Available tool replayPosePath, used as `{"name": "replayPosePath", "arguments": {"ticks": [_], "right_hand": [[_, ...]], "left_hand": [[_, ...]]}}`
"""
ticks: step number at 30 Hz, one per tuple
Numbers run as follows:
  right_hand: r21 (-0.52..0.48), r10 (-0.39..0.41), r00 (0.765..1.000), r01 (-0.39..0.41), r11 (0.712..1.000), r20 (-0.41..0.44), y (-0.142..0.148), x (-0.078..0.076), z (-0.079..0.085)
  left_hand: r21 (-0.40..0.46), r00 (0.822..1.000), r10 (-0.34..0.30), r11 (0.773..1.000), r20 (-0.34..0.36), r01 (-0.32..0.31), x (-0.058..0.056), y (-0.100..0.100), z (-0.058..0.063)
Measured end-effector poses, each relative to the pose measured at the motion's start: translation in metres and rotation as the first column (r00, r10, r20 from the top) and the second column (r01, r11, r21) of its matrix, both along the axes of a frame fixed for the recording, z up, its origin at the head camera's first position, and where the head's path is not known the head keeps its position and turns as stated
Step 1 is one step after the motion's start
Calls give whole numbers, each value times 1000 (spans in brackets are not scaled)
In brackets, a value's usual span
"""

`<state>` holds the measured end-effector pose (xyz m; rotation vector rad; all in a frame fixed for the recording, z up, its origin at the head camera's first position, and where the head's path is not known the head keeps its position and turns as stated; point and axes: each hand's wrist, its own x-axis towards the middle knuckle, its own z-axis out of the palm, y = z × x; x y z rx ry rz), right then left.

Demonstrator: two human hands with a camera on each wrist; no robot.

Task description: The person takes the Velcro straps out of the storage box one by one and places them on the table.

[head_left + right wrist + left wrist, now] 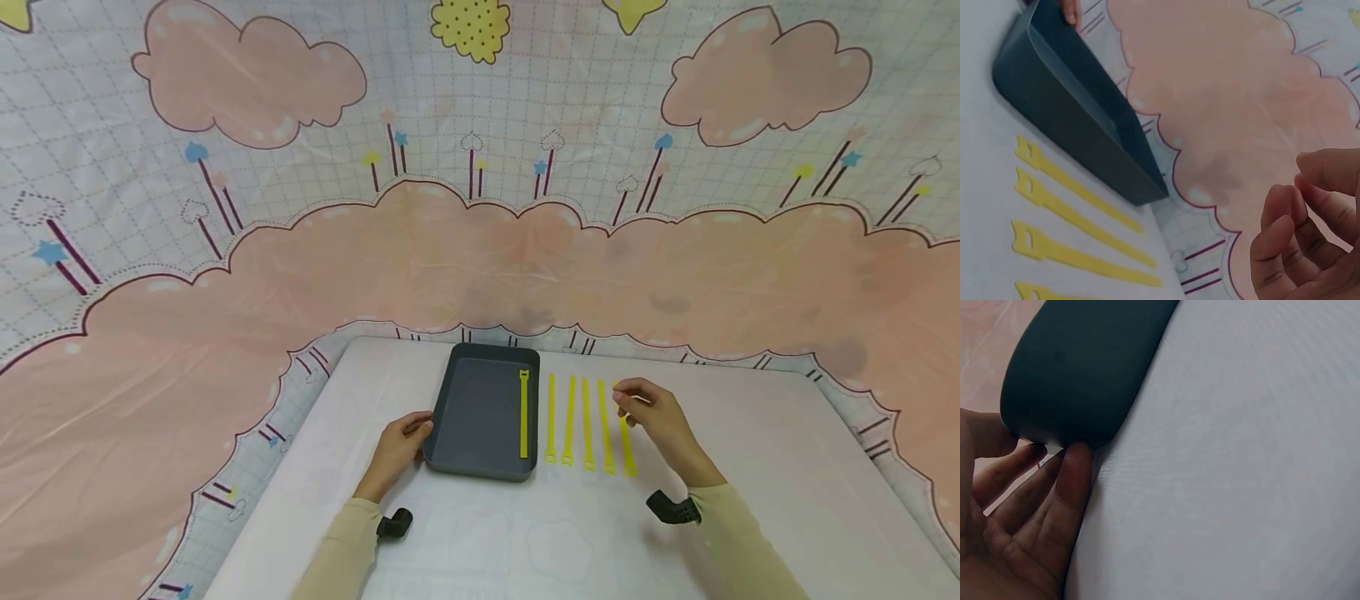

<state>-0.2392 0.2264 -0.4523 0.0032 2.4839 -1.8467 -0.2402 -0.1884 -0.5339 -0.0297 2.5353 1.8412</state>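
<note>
A dark grey rectangular tray (472, 408) lies on the white table. My left hand (400, 446) is at its near left side, and in the left wrist view the fingertips touch the tray's outer wall (1079, 369) close to the table. Inside the tray, along its right side, lies one yellow cable tie strap (524, 417) with a slotted head. Several more yellow straps (587, 425) lie in a row right of the tray, slotted ends towards me. My right hand (656, 412) hovers over the rightmost strap (627, 446), fingers loosely bent; the right wrist view shows nothing between its fingertips.
The white table (750, 450) runs out to both sides of the tray and straps. Behind it hangs a patterned cloth (525, 267) with pink clouds. A black band with a small device (672, 507) sits on each wrist.
</note>
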Motion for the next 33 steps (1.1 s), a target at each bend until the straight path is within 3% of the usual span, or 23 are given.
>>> {"name": "replayPosePath", "arguments": {"ticks": [4,11,22,30,33], "right_hand": [[-3,21,1000,-21,1000,-13,-5,3,4],[-5,62,995,-63,998,-78,-14,6,7],[115,180,960,-158,981,-216,-36,12,6],[194,205,948,-160,968,-242,-57,15,-2],[235,219,940,-158,959,-262,-64,15,-6]], "left_hand": [[-11,1000,3,1000,-5,-3,4,3,6],[-8,1000,-28,1000,5,29,14,7,29],[-28,1000,3,1000,3,-3,0,0,0],[-17,1000,-3,1000,-3,3,-1,-1,-2],[-15,1000,-12,1000,1,12,4,2,9]]}}
